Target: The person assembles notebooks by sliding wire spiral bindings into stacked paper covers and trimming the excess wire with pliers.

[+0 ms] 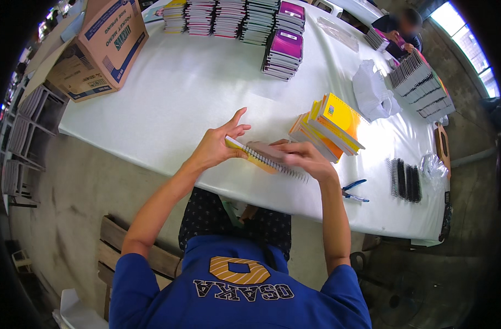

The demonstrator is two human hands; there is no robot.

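Observation:
Near the table's front edge my left hand (pixel 215 147) grips one end of a yellow-covered notebook (pixel 235 143), thumb below, other fingers spread. Along the notebook's edge runs a dark spiral wire coil (pixel 294 173), its free end sticking out past the pages at the right. My right hand (pixel 311 159) holds a greyish-brown flat piece (pixel 264 149), blurred, against the coil side; its exact kind I cannot make out. Just beyond the right hand stands a pile of yellow and orange notebooks (pixel 341 120). Blue-handled pliers (pixel 354 191) lie right of my right forearm.
Dark wire coils (pixel 405 181) lie at the right, beside clear plastic (pixel 434 166). Farther back are a white plastic bag (pixel 374 90), stacked bound notebooks (pixel 423 88), purple notebooks (pixel 284 52) and a cardboard box (pixel 105 52). Another person (pixel 398 35) sits at the far right.

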